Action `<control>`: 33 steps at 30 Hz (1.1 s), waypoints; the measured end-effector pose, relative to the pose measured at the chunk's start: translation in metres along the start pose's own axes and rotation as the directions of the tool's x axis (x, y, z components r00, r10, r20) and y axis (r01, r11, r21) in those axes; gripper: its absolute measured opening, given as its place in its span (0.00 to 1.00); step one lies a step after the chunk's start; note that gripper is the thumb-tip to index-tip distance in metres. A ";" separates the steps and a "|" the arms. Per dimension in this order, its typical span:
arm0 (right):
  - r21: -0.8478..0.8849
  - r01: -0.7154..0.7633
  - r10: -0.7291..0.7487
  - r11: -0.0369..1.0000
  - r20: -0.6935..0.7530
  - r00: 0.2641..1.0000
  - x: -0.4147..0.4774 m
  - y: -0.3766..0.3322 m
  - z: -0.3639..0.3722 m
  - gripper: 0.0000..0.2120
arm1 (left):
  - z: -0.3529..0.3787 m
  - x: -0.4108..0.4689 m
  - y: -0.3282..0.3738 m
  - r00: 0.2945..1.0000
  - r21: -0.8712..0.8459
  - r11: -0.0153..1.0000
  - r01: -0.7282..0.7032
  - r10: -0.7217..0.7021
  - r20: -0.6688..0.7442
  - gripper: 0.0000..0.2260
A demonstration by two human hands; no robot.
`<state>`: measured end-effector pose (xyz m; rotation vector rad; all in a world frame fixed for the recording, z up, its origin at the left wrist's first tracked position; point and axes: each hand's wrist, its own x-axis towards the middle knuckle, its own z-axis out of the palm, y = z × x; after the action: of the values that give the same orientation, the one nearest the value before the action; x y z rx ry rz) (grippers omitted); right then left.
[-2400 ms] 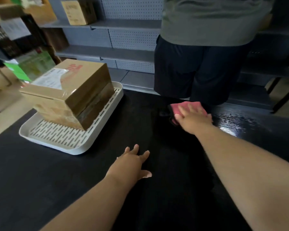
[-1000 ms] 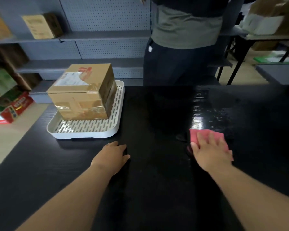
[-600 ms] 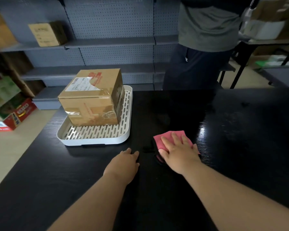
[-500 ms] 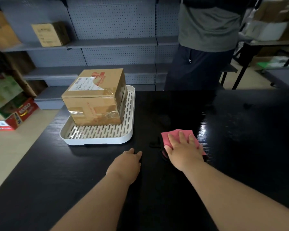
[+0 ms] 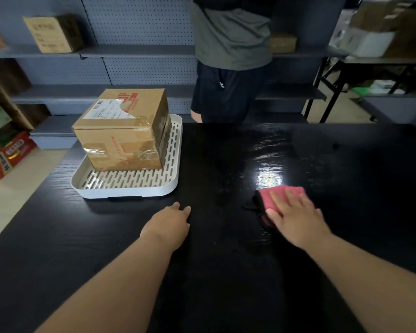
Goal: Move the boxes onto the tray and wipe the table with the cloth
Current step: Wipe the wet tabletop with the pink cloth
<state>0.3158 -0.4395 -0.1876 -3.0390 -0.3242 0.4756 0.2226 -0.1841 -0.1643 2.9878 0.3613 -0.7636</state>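
A taped cardboard box (image 5: pixel 123 131) with a shipping label stands on the white slotted tray (image 5: pixel 130 188) at the left of the black table (image 5: pixel 226 272). My right hand (image 5: pixel 296 217) presses flat, fingers straight, on a pink cloth (image 5: pixel 277 195) lying on the table right of centre. My left hand (image 5: pixel 168 224) rests on the table just in front of the tray's near right corner, fingers loosely bent and holding nothing. A second box under the top one cannot be made out.
A person (image 5: pixel 231 58) in a grey shirt and dark shorts stands at the table's far edge. Grey pegboard shelves (image 5: pixel 130 51) with a cardboard box (image 5: pixel 53 32) run behind. Coloured cartons (image 5: pixel 7 155) sit on the floor at left. A glossy wet patch (image 5: pixel 269 179) shines beside the cloth.
My right hand has slid the pink cloth to the right across the table, away from my left hand. The left hand stays by the tray. The box and tray have not moved.
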 end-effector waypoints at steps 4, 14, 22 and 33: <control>0.097 -0.311 0.308 0.945 0.043 0.950 0.014 0.042 -0.003 0.28 | 0.002 -0.004 0.003 1.000 -0.026 1.000 -0.001 0.001 -0.025 0.24; -0.082 0.274 -0.272 0.958 0.035 0.962 -0.065 -0.056 0.024 0.31 | -0.006 -0.006 0.008 0.999 0.030 0.999 0.036 -0.036 -0.014 0.23; 0.102 -0.340 0.338 0.935 0.037 0.940 -0.001 0.089 -0.006 0.28 | -0.006 -0.008 0.019 0.996 0.045 0.995 0.090 -0.091 0.019 0.25; -0.051 0.068 -0.068 0.996 -0.004 0.998 -0.037 0.002 0.013 0.28 | -0.006 -0.003 0.041 0.984 -0.118 0.979 0.167 -0.172 -0.035 0.23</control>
<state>0.2773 -0.4488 -0.1894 -3.0659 -0.4447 0.4611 0.2322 -0.2238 -0.1583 2.8971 0.6470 -0.6636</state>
